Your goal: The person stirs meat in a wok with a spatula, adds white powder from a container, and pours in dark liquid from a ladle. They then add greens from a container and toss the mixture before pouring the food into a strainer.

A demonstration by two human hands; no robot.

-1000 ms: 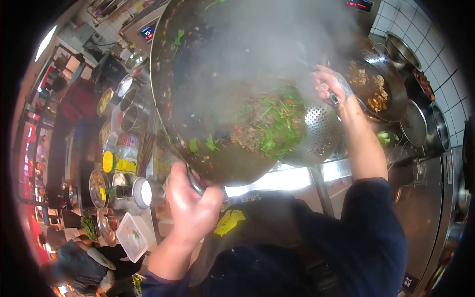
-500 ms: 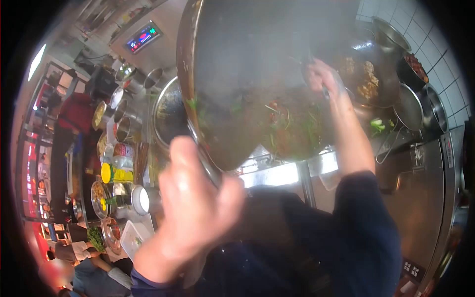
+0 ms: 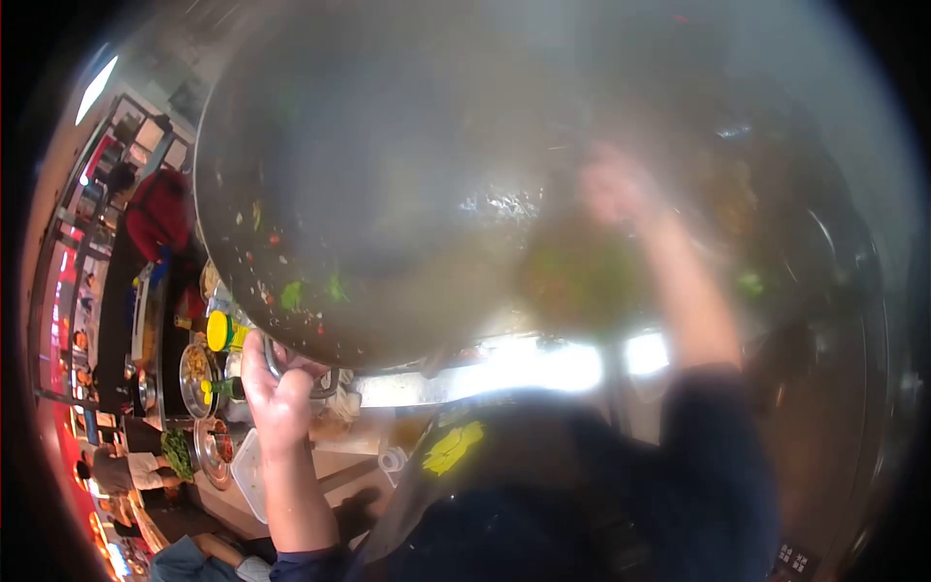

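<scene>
A large dark wok [image 3: 388, 194], with bits of green and red food stuck inside, is tilted up over the left and middle of the view. My left hand [image 3: 281, 378] grips its metal loop handle at the lower left rim. Thick steam blurs my right hand [image 3: 616, 184], which is closed; in this frame what it holds is hidden. Below that hand lies a blurred heap of green and reddish food [image 3: 582, 272]; the vessel under it cannot be made out.
At left stand a yellow-lidded jar [image 3: 225, 332], a metal bowl of food [image 3: 199, 378], and a glass bowl [image 3: 215, 451]. A white tray [image 3: 249, 475] is nearby. Other people [image 3: 126, 466] are at the lower left. Steam veils the right side.
The wok has swung left and tipped up, showing its inside, and my left hand has moved left with its handle. Steam has thickened over my right hand and the right side.
</scene>
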